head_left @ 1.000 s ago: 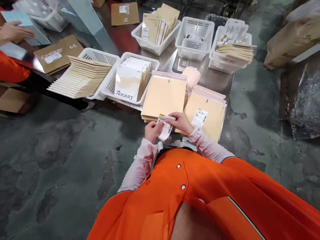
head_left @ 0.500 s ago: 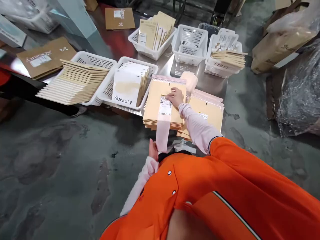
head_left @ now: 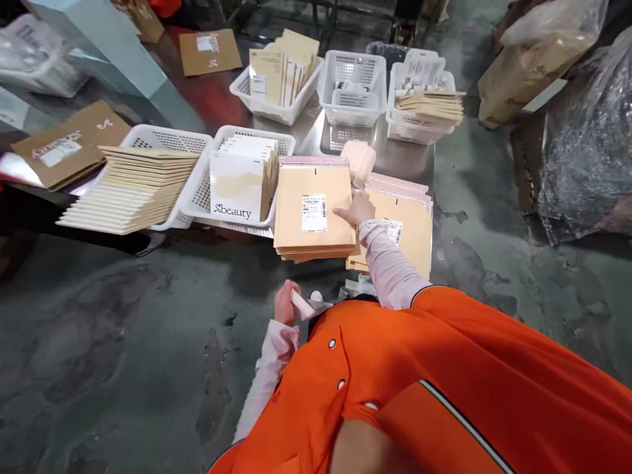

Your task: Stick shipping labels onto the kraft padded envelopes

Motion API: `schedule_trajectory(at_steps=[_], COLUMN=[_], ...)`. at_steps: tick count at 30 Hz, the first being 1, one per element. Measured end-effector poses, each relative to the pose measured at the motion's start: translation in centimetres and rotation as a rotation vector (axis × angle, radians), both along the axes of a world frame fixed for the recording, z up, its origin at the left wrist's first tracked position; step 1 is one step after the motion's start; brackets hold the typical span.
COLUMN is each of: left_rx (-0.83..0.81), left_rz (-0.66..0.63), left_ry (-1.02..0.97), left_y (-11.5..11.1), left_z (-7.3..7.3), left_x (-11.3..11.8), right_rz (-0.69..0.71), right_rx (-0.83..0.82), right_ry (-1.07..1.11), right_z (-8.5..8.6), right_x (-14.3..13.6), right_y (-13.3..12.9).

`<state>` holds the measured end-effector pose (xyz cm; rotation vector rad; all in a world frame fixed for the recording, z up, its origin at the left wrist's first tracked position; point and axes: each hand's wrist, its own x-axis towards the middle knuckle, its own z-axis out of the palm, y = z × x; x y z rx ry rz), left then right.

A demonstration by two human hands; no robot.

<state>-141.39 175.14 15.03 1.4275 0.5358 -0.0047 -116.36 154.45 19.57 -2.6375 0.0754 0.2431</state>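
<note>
One strip (head_left: 303,305) is being gripped clear by the left hand (head_left: 285,303) at centre, the right hand (head_left: 361,209), loosely open, apparently steadying envelopes (head_left: 291,214).

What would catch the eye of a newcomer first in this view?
Probably the bright orange garment of the wearer, filling the lower middle and right. Next, the tan padded envelopes with pink top strips at the table's near edge, the top one bearing a white printed label. To their left, a white perforated plastic basket holds upright white mailers marked "beauty".
</note>
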Motion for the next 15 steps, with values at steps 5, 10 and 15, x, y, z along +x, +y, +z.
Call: schedule_trajectory(at_steps=[5, 10, 15], left_rx=[-0.053, -0.079, -0.089], left_rz=[-0.143, -0.237, -0.188], left_ry=[-0.001, 0.042, -0.018], left_y=[-1.6, -4.1, -4.2], left_z=[2.7, 3.3, 3.1], left_x=[1.8, 2.2, 1.6], right_rz=[-0.067, -0.211, -0.366], right_rx=[0.111, 0.329, 0.368], right_ry=[-0.078, -0.16, -0.248], right_z=[-0.2, 0.3, 1.2], right_x=[-0.6, 0.2, -3.2], right_y=[-2.0, -3.3, -12.8])
